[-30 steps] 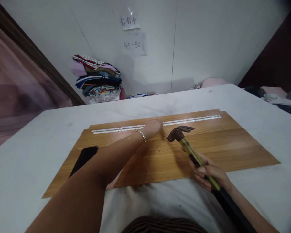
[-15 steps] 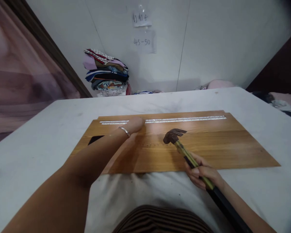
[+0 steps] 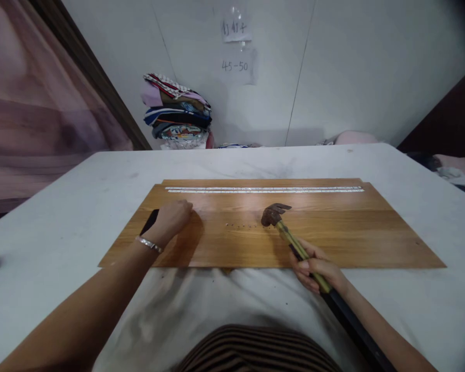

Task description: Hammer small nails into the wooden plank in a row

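Observation:
A wooden board [image 3: 333,232] lies flat on a white table [image 3: 81,181]. My right hand [image 3: 318,268] is wrapped round the yellow handle of a claw hammer [image 3: 273,214], whose rusty head rests on the board next to a short row of small nails [image 3: 240,226]. My left hand [image 3: 170,219], a bracelet on its wrist, rests on the board's left part with fingers curled, partly over a black flat object [image 3: 150,221]. What the curled fingers hold, if anything, is hidden. Long white nail strips [image 3: 294,189] lie along the board's far edge.
A pile of folded clothes [image 3: 176,116] stands against the white wall behind the table. Paper notes [image 3: 238,66] hang on the wall. More cloth lies at the right edge [image 3: 455,168]. A wooden panel rises at the left.
My left hand has drawn back from the nail strips at the far edge to the board's left part. The hammer head has lowered slightly toward the nail row.

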A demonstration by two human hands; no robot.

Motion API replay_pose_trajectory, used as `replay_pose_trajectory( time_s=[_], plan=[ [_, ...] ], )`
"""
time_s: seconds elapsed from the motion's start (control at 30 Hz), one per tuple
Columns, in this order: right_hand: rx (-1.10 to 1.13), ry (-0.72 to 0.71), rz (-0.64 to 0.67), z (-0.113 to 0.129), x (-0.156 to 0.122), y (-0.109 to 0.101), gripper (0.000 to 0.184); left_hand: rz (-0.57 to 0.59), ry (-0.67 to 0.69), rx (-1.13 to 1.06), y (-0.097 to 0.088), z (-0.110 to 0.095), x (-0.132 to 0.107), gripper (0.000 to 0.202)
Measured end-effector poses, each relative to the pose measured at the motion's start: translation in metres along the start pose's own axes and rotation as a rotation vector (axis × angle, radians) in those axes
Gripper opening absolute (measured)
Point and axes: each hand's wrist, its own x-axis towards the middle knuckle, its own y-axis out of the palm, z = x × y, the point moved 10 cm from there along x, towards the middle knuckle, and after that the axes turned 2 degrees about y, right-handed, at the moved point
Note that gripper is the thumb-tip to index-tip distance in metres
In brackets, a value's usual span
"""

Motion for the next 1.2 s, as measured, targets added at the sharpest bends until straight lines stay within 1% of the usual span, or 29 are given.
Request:
replay_pose_trajectory(
  time_s=[0.03, 0.07, 0.13, 0.2, 0.27, 0.37, 0.43, 0.5, 0.67, 0.73, 0.9, 1.0, 1.2],
  plan=[
    [0.001, -0.002, -0.004, 0.0, 0.0, -0.001, 0.05, -0.004, 0.012, 0.057, -0.001, -0.007, -0.007, 0.027],
    [0.004, -0.005, -0.011, 0.0, 0.001, -0.001, 0.052, -0.024, 0.055, 0.074, -0.003, -0.019, -0.015, 0.028],
    [0.014, -0.013, -0.022, 0.002, 0.0, -0.001, 0.055, -0.086, 0.132, 0.025, -0.007, -0.044, -0.03, 0.029],
    [0.02, -0.016, -0.026, 0.003, 0.0, -0.001, 0.055, -0.142, 0.205, -0.052, -0.006, -0.068, -0.044, 0.03],
    [0.02, -0.012, -0.025, 0.002, 0.001, -0.002, 0.052, -0.132, 0.244, -0.148, 0.003, -0.088, -0.055, 0.029],
    [0.013, 0.01, -0.028, -0.004, 0.002, -0.003, 0.043, -0.12, 0.32, -0.298, 0.014, -0.115, -0.065, 0.026],
    [0.016, 0.015, -0.032, -0.006, 0.003, -0.004, 0.038, -0.113, 0.336, -0.367, 0.018, -0.126, -0.068, 0.027],
    [0.017, 0.008, -0.035, -0.004, 0.002, -0.003, 0.039, -0.123, 0.317, -0.411, 0.02, -0.13, -0.069, 0.026],
    [-0.023, -0.002, -0.02, 0.003, -0.002, 0.002, 0.051, -0.171, 0.283, -0.454, 0.021, -0.13, -0.07, 0.021],
    [-0.024, -0.013, -0.024, 0.004, -0.001, 0.001, 0.051, -0.176, 0.286, -0.45, 0.022, -0.129, -0.07, 0.022],
    [-0.024, 0.005, -0.045, -0.005, 0.002, -0.005, 0.037, -0.186, 0.283, -0.422, 0.022, -0.129, -0.071, 0.023],
    [-0.018, -0.006, -0.057, -0.004, 0.001, -0.006, 0.039, -0.181, 0.276, -0.415, 0.022, -0.129, -0.07, 0.024],
    [-0.052, -0.01, -0.018, 0.003, -0.003, 0.001, 0.048, -0.182, 0.282, -0.432, 0.021, -0.129, -0.071, 0.023]
  ],
)
